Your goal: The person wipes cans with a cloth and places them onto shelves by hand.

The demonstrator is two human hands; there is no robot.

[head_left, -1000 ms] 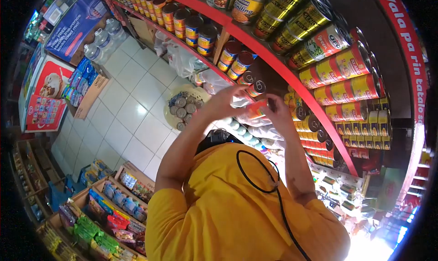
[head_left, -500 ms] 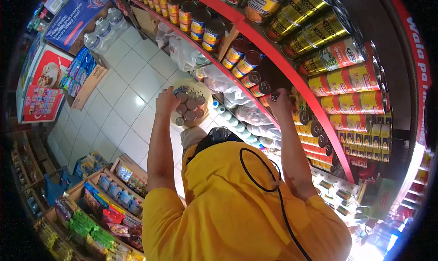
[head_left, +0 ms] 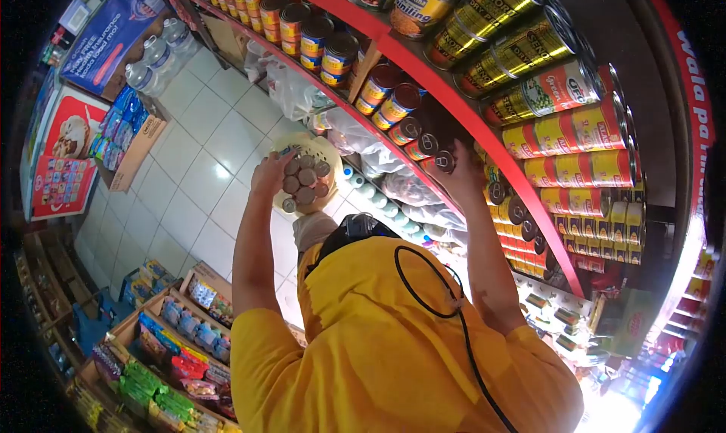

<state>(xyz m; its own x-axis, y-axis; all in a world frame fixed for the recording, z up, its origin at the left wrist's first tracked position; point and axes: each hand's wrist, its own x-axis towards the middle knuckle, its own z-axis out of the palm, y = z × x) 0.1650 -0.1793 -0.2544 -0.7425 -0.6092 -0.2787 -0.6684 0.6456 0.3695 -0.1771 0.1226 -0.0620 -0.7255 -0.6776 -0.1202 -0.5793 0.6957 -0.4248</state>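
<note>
My left hand [head_left: 269, 174] grips the near-left rim of a cream plastic basket [head_left: 336, 174] with holes in its side. Several small cans [head_left: 306, 177] stand in it, their round ends facing up. My right hand [head_left: 461, 173] is at the lower shelf, its fingers closed around a small can [head_left: 439, 162] with a dark lid. Part of that can is hidden by the hand. Beside it are two similar small cans [head_left: 406, 130], and larger yellow-and-blue cans [head_left: 378, 85] stand farther along.
A red shelf edge [head_left: 446, 93] curves above my right hand. Large gold cans [head_left: 514, 62] lie on the upper shelf. Plastic bags [head_left: 412, 187] and white-capped bottles [head_left: 378, 198] sit below. Snack boxes [head_left: 162, 372] are at lower left, water bottles [head_left: 156, 51] at upper left.
My right hand has closed around a small can at the shelf edge and shifted slightly left. The left hand stays on the basket; the whole view has shifted a little.
</note>
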